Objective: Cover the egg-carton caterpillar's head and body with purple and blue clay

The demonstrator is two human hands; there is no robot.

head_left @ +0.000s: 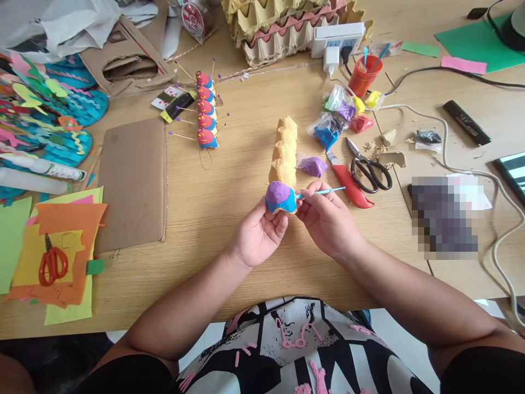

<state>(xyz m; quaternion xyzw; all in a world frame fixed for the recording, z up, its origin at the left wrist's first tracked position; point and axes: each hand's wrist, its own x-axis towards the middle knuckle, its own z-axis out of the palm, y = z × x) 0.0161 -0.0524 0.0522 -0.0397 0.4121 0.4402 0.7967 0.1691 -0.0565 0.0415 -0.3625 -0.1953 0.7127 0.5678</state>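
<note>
My left hand (259, 232) is closed around the near left end of a yellow egg-carton strip (284, 150). Purple clay (279, 192) covers the top of the strip's nearest bump, and blue clay (289, 203) wraps its lower side. Between the fingers of my right hand (326, 219) is a thin light-blue modelling tool (330, 190); its left tip meets the blue clay. The right fingers also sit against the strip's edge. A bag of purple clay (312, 166) lies just right of the strip.
A finished red-and-blue caterpillar (206, 112) with pins stands back left. Black-handled scissors (369, 167) and a red cutter (353, 183) lie to the right. Behind are clay bags (328, 131), an orange cup (366, 74) and stacked egg cartons (283, 33). Cardboard (133, 180) lies left.
</note>
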